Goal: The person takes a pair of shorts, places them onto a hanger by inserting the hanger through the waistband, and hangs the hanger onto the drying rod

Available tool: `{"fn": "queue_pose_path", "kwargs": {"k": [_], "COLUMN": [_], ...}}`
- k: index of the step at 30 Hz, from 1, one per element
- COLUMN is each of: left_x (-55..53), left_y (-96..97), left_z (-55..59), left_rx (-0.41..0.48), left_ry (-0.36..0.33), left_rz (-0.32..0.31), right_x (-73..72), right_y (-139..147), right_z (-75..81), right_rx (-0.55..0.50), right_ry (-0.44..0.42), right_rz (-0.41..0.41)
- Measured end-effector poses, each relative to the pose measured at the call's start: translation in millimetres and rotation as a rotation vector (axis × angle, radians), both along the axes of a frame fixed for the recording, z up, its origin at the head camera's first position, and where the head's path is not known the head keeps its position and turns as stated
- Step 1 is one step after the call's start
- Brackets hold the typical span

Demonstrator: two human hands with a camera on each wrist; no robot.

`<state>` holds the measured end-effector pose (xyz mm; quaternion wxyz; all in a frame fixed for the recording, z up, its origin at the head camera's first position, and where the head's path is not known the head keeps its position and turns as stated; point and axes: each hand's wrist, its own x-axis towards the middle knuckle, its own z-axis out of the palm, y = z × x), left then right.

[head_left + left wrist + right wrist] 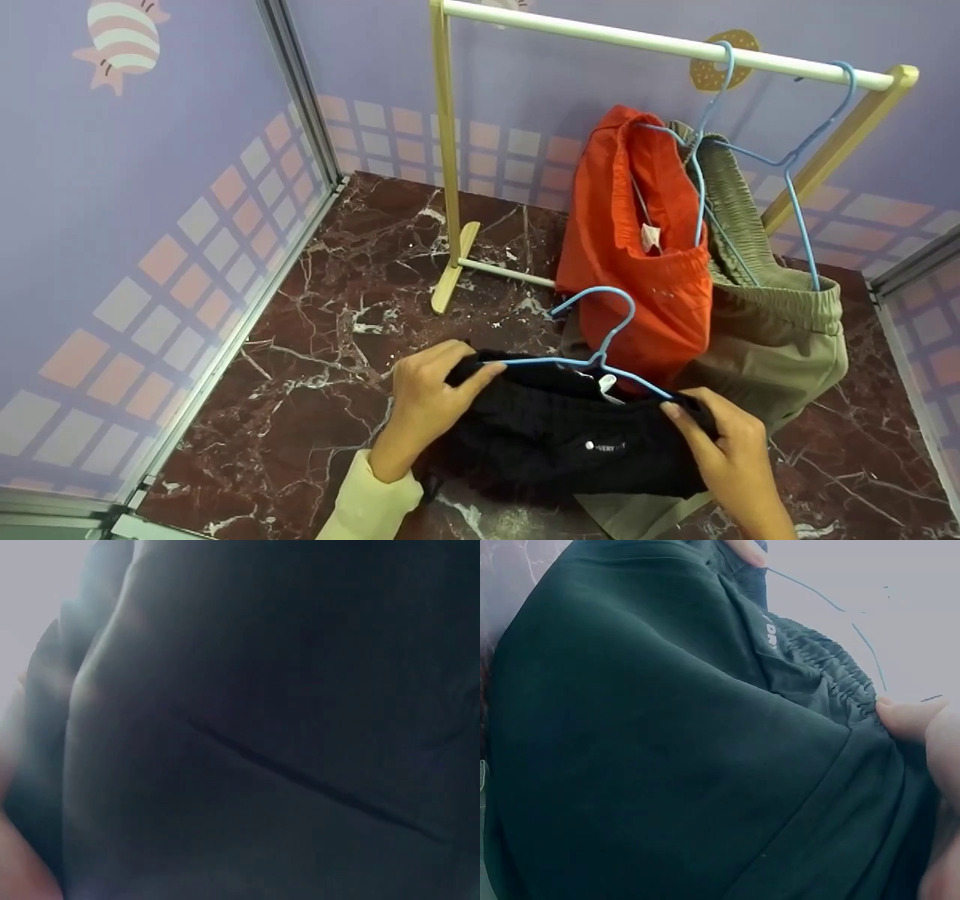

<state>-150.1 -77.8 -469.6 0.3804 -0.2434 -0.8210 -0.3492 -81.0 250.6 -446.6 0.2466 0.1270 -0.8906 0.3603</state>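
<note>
Black shorts point(555, 442) with a gathered waistband and a small white print are stretched between both hands. A blue hanger point(601, 360) lies along the waist opening, its hook pointing up. My left hand point(427, 397) pinches the waistband at the left end, thumb over the hanger's arm. At the other end my right hand point(731, 442) grips the waistband, thumb on the front near the hanger's tip. Dark cloth point(262, 690) fills most of the left wrist view. In the right wrist view the right thumb point(907, 718) presses the gathered waist edge.
A rack with a white rail point(585, 30) and wooden posts stands behind. Orange shorts point(660, 300) and khaki bottoms point(795, 330) hang there on blue hangers. Grey-green cloth point(637, 514) shows below the black shorts. Patterned panels point(180, 150) enclose the marbled dark red surface point(300, 405).
</note>
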Motion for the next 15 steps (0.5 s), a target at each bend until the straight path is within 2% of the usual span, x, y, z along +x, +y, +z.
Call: {"fn": "queue_pose_path", "kwargs": {"k": [4,11,15], "left_x": [-0.1,-0.8,-0.7], "left_y": [-3.1,-5.9,-6.0], "left_z": [-0.8,-0.1,1.2], "left_rx": [-0.002,-0.008,0.021], "left_ry": [-0.006,0.016,0.052], "left_rz": [0.008,0.075,0.096], "right_x": [-0.1,2.4,0.1], "right_y": [2.0,3.4,6.9], "right_z": [-2.7,-0.7,-2.4], "right_rx": [-0.039,-0.082,-0.095], "right_ry": [0.059,0.012,0.062], "right_rz": [-0.016,0.004,0.043]}}
